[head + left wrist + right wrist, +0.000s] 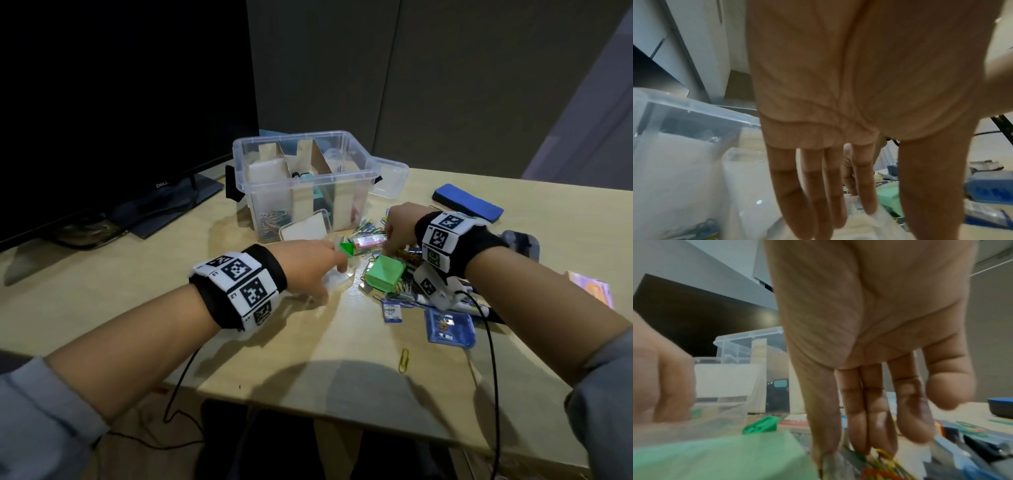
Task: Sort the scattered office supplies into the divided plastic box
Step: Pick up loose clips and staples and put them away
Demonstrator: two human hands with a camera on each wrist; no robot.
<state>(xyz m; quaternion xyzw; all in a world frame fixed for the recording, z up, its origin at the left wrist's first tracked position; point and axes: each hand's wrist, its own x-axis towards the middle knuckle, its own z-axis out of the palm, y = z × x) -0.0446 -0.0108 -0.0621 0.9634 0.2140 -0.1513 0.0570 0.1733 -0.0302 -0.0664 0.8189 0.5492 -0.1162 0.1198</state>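
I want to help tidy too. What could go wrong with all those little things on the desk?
1. The right hand reaches its fingertips into a tangle of rubber bands; several could lift together or spring loose.
2. The yellow paper clip lies alone near the desk's front edge and might get knocked off or forgotten.
3. The left hand rests on a small clear case beside the crowded pile, so moving it may scatter the clips.

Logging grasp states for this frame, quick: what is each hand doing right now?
Left hand: fingers straight, resting on a clear plastic packet; open.
Right hand: fingertips down in the rubber bands; whether it pinches any cannot be told.
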